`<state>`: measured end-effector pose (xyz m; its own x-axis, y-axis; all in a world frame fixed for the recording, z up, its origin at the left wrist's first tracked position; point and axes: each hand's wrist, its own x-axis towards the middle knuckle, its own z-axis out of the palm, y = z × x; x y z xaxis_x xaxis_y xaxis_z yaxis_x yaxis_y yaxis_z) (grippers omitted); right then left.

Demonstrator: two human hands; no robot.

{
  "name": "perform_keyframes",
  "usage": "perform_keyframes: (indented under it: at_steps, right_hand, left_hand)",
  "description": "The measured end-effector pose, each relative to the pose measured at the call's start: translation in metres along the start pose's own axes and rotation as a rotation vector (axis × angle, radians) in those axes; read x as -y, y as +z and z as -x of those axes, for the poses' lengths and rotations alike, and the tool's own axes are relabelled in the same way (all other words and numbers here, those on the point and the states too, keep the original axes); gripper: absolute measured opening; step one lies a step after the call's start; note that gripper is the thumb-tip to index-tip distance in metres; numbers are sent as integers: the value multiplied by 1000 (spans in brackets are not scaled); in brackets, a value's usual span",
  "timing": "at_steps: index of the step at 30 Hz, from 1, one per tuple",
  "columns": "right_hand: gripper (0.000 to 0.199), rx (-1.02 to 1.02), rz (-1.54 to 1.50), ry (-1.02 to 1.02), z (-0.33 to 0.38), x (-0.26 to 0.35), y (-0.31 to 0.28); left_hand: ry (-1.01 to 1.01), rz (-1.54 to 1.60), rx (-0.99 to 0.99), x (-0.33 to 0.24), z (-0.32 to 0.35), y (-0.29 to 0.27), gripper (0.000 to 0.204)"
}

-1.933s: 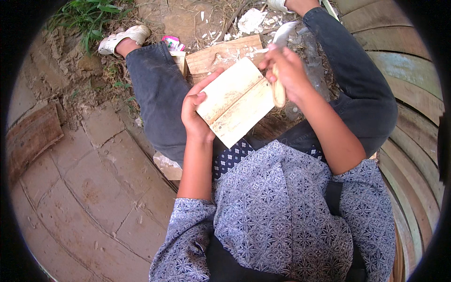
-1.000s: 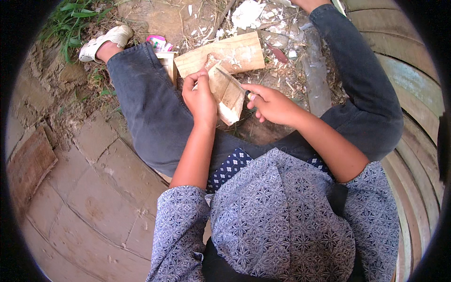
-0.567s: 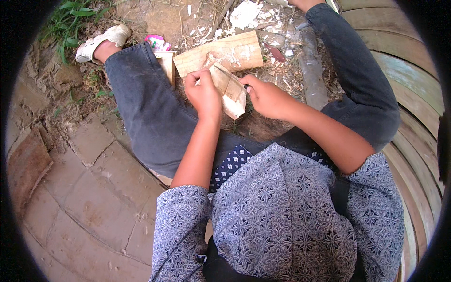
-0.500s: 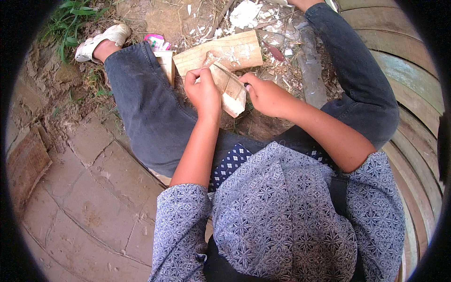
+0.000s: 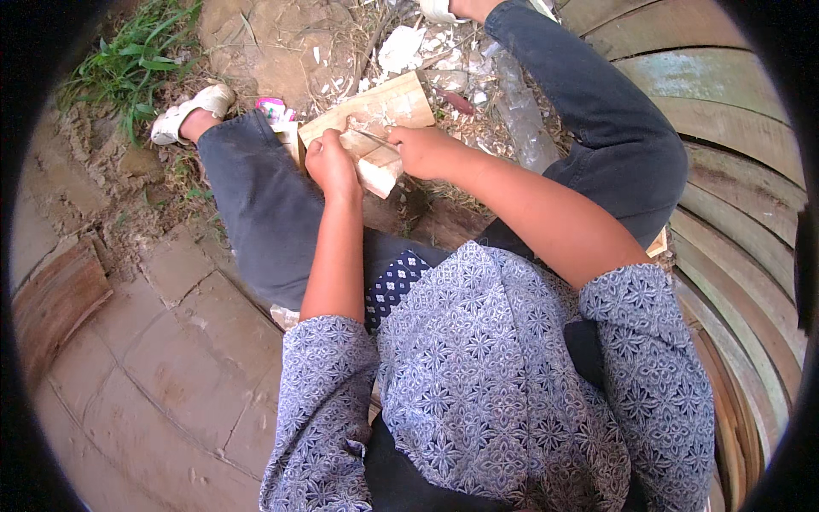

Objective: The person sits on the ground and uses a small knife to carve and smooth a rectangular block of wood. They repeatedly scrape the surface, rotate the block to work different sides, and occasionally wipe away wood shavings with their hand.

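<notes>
A white shoe and grass lie at the far left, on dirt beside the paving. The left hand is closed around the near left edge of a small pale wood piece, which it holds over the lap, just in front of a larger plank resting on the ground. The right hand is wrapped tight on a knife, whose thin blade lies across the piece's upper face. White chips litter the soil beyond, and curved boards run along the right.

The piece looks light, stiff and dry, probably easy to split along the grain and rough enough not to slip. It seems best gripped by its thick lower edge, fingers kept behind the blade. The knife is best held by its handle.
</notes>
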<state>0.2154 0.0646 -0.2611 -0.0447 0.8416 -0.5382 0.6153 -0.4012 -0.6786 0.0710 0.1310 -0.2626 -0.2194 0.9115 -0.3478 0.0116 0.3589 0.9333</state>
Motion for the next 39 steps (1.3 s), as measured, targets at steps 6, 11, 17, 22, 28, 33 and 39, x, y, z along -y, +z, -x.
perform_keyframes:
  at_steps: [6,11,17,22,28,33,39]
  right_hand:
    - [34,-101,97,-43,7,-27,2]
    - [36,-247,112,-166,-18,-61,-19]
    - [59,-278,-235,-41,-59,-36,5]
    - [54,-173,-429,-42,-58,-12,21]
    - [46,-275,-417,-137,-44,-7,19]
    - [41,-453,-216,-261,-35,-7,6]
    - [40,-382,-269,-340,-13,-5,-7]
  left_hand:
    - [-41,-6,20,3,0,-4,17]
    - [-17,-70,35,15,-10,-16,25]
    - [-67,-57,125,6,7,-20,23]
    - [-157,73,222,-24,21,-28,21]
    - [-121,61,270,-36,30,-32,24]
    - [-106,102,322,-47,37,-28,25]
    - [-102,77,380,-64,51,-36,27]
